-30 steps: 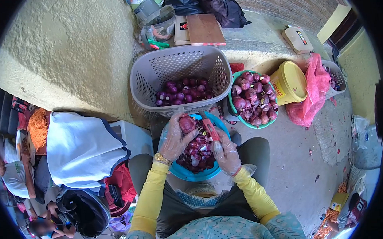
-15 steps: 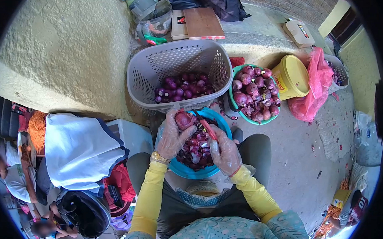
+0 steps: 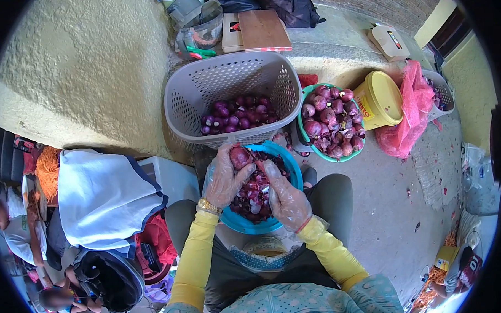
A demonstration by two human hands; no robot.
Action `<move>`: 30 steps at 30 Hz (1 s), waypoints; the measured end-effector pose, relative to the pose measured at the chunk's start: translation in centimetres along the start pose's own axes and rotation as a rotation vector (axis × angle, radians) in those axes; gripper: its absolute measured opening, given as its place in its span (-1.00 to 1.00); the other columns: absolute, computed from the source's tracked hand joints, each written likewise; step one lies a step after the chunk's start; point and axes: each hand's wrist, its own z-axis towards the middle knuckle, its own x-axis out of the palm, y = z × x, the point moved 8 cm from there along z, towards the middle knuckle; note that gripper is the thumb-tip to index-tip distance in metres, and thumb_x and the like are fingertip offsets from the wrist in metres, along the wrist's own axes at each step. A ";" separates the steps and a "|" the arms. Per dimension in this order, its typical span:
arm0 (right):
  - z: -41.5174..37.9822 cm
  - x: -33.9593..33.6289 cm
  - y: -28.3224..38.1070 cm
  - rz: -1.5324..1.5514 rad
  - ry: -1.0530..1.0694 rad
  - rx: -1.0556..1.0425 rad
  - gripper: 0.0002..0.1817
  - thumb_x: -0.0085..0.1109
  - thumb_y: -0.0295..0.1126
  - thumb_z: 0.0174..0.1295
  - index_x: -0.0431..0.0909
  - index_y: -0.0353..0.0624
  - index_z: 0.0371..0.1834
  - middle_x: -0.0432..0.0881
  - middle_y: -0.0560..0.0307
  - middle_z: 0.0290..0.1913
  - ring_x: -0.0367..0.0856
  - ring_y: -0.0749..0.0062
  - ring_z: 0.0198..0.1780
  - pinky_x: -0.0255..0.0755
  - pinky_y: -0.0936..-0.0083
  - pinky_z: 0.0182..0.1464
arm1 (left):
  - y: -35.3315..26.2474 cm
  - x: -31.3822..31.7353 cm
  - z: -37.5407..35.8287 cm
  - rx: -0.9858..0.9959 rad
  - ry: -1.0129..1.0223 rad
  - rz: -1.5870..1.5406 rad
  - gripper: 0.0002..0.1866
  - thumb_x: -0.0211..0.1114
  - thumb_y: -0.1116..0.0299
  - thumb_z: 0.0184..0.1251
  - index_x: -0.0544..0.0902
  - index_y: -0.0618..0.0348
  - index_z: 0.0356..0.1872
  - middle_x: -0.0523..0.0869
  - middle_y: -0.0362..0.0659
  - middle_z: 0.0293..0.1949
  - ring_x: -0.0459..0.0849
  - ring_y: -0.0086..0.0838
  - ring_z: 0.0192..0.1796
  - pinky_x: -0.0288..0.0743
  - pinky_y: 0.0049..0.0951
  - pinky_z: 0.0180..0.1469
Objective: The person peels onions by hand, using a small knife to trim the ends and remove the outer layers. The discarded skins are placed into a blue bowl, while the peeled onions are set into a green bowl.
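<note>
Onion (image 3: 240, 157) is in the left hand (image 3: 224, 182), above the far left side of the blue basin (image 3: 297, 174), which holds dark red peels (image 3: 256, 199). On the yellow bucket (image 3: 377, 99) I can read only some letters, which look like "TTO"; the rest is not clear. A maroon shirt (image 3: 471, 269) at the lower right shows a "0", partly cut. Compared with the earlier frame, the right hand (image 3: 289, 202) is turned more with its back to the camera and is closer to the onion, and the red handle (image 3: 260, 167) is now mostly covered. The left hand stays curled around the onion, with the thumb at its near side. The right hand pinches the handle just beside the onion; its exact finger grip I cannot tell.
</note>
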 end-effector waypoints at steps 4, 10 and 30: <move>0.2 0.4 0.6 -0.151 0.025 0.072 -0.15 0.11 -0.56 0.29 0.11 0.11 0.68 0.63 -0.21 0.16 0.71 -0.16 -0.40 0.64 0.06 -0.35 | -0.1 0.0 0.0 0.008 -0.002 -0.035 -0.28 0.43 0.15 0.39 0.25 0.23 0.40 0.52 0.15 0.18 0.53 0.01 0.22 0.38 -0.10 0.33; 0.8 0.5 1.1 -0.237 0.062 0.116 -0.10 0.15 -0.54 0.25 0.07 0.16 0.69 0.65 -0.16 -0.10 0.70 -0.10 -0.46 0.61 0.09 -0.45 | -0.2 0.2 0.2 0.085 -0.026 0.052 -0.29 0.41 0.14 0.41 0.27 0.25 0.39 0.53 0.12 0.20 0.54 -0.05 0.22 0.38 -0.12 0.34; 1.1 -0.4 1.2 -0.022 -0.032 0.064 -0.16 0.08 -0.59 0.30 0.13 0.19 0.67 0.64 -0.18 -0.05 0.68 -0.17 -0.40 0.58 0.03 -0.38 | 0.1 -0.7 0.4 -0.009 -0.109 -0.047 -0.27 0.38 0.09 0.43 0.25 0.25 0.42 0.57 0.08 0.17 0.58 -0.13 0.19 0.42 -0.15 0.32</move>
